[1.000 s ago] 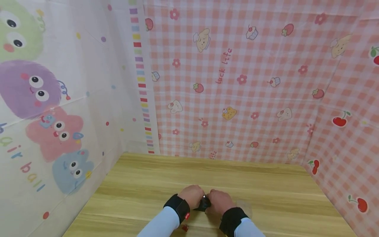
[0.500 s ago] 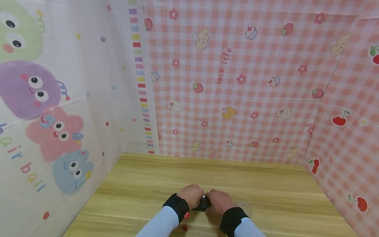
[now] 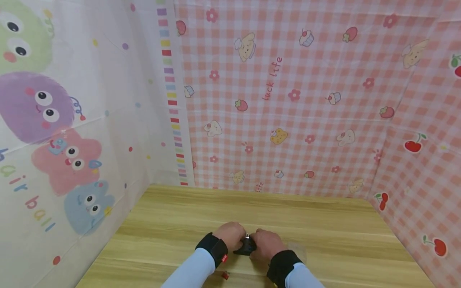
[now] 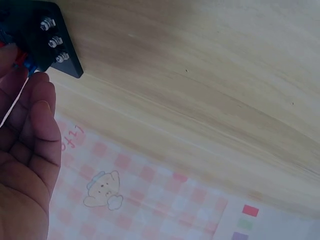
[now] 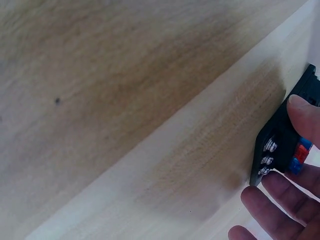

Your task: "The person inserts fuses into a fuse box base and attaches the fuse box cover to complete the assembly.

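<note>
In the head view, a black plastic device [image 3: 245, 248] stands on the table between both hands, a bright metal bit at its top. My right hand [image 3: 269, 245] grips its right side; in the right wrist view the thumb lies on its block [image 5: 284, 142] and fingers curl below. Screws with washers [image 5: 267, 160] line its base plate, beside a red-and-blue piece [image 5: 300, 156]. In the left wrist view, my left hand [image 4: 30, 145] has curled fingers, with thumb and fingertips pinching at another red-and-blue piece [image 4: 29, 65]. A thin pale strand [image 4: 15, 100] runs down from there.
A small red piece [image 3: 225, 275] lies on the wood-grain table [image 3: 173, 216] near the left forearm. Something clear and flat [image 3: 298, 252] lies right of the right hand. A yellow bit [image 3: 275, 285] peeks out by the right wristband. Patterned cloth walls [image 3: 288, 120] surround the table.
My left hand has shifted slightly left and away, so more of the black device and its bright metal bit shows between the hands. The right hand stays nearly in place.
</note>
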Demonstrator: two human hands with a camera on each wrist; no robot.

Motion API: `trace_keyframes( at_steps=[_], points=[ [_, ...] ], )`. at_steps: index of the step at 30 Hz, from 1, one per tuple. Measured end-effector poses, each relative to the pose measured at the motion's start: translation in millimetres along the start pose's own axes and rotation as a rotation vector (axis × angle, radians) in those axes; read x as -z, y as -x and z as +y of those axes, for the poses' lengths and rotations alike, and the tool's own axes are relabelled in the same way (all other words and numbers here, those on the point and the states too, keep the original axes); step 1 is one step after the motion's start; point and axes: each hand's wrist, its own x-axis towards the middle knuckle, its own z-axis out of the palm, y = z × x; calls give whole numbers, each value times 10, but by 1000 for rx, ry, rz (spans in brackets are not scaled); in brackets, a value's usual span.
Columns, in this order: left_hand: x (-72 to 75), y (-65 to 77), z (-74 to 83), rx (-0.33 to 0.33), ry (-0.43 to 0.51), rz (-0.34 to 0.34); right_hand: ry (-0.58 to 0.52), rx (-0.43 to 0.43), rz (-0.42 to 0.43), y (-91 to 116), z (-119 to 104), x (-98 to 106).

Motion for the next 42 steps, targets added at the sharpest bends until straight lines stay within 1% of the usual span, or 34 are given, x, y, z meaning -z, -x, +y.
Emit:
trace_keyframes(
  at_steps=[3, 5, 10, 14, 20, 27, 31, 36, 42],
  points=[
    [42, 11, -9, 16, 30, -23, -8, -9, -6, -6, 2, 13],
    [66, 16, -19, 19, 32, -23, -19, -26, -20, -15, 2, 20],
    [103, 32, -57, 28, 0, -20, -27, -49, -38, -21, 11, 49],
    [151, 51, -84, 60, -1, -45, -5, -50, -29, -17, 30, 66],
    [250, 77, -109, 112, 36, -73, -21, -67, -38, -10, 46, 109],
    [239, 109, -162, 131, 29, -83, -14, -79, -34, 20, 57, 132],
    [265, 149, -154, 151, 50, -113, -15, -99, -46, 26, 60, 153],
    [290, 186, -132, 168, 47, -143, -26, -121, -60, 40, 74, 169],
    [286, 227, -118, 152, 46, -154, -53, -132, -75, 57, 106, 173]
  ],
)
